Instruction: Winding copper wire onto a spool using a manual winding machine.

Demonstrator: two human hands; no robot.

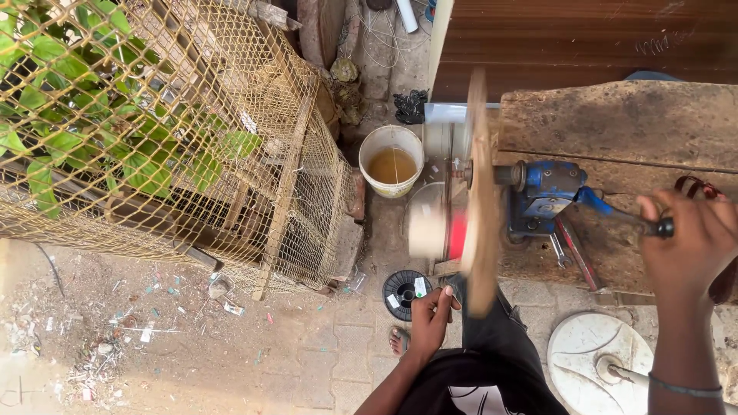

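Observation:
My right hand is closed around the dark handle of a crank on a blue hand-driven machine, which is fixed to a worn wooden bench. A large wooden disc on the machine's shaft is blurred with spinning. My left hand hovers just below the disc's lower edge with curled fingers and the thumb raised. I cannot make out anything held in it. A black spool lies on the ground beside that hand.
A white bucket of brown liquid stands left of the disc. A wire-mesh cage with green leafy plants fills the left side. A white round disc lies lower right. Wrenches rest on the bench. Litter dots the paved ground.

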